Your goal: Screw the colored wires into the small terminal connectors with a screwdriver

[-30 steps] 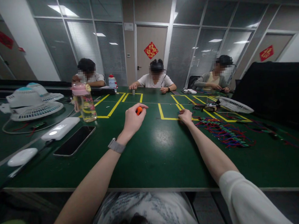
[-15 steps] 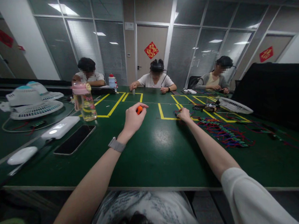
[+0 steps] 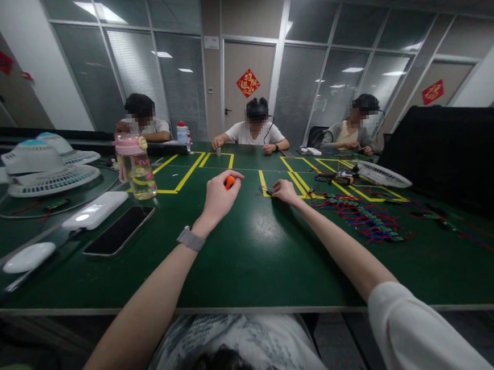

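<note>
My left hand (image 3: 219,198), with a grey-banded watch on its wrist, is closed around an orange object (image 3: 229,182) with a dark part. Most of that object is hidden in the palm, so its kind does not show. To its right, my right hand (image 3: 286,192) pinches a small circuit board with thin wires (image 3: 265,191) just above the green table, by a yellow tape corner. Right of that hand lies a row of several green circuit boards (image 3: 367,216) with red and blue wires.
A smartphone (image 3: 120,230), a white power bank (image 3: 95,210), a pink-lidded bottle (image 3: 138,173) and white fans (image 3: 52,174) stand left. On the right are a fan part (image 3: 383,174) and a large black object (image 3: 454,160). Three people sit across the table.
My right hand has moved left, away from the row of boards, bringing the small wired board with it. My left hand stays in place with the orange object.
</note>
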`<state>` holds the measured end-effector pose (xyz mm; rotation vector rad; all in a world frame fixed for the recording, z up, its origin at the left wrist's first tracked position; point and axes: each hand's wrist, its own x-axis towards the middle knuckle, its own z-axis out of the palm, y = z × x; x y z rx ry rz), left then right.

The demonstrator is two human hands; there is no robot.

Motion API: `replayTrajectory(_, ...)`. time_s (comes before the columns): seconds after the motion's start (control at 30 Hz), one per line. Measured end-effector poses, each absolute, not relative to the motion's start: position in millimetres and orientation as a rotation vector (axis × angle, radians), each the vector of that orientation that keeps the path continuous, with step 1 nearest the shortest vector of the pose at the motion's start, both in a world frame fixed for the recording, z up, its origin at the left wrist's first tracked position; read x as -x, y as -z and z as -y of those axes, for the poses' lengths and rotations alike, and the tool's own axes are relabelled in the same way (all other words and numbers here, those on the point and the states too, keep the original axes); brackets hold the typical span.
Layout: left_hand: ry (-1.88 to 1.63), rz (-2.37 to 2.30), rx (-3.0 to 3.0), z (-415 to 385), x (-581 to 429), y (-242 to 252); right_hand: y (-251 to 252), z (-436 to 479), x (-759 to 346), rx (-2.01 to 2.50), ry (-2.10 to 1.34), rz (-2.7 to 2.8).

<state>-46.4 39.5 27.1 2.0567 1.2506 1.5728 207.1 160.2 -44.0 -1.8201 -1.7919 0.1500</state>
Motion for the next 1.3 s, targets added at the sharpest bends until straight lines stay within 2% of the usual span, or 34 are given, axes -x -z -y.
replayTrajectory(0.47,-1.629,-1.167,-1.995,-40,41,-23,57,-85,-157,1.349,-0.417,2.049)
replayTrajectory(0.77,-1.381,-0.483,-1.283,-39,33,-21,62,8,-132,1.047,-0.722,2.050)
replayTrajectory(1.3,-1.389,-0.285,-1.245,-28,14,-12,55,15,-130,0.962,-0.747,2.109)
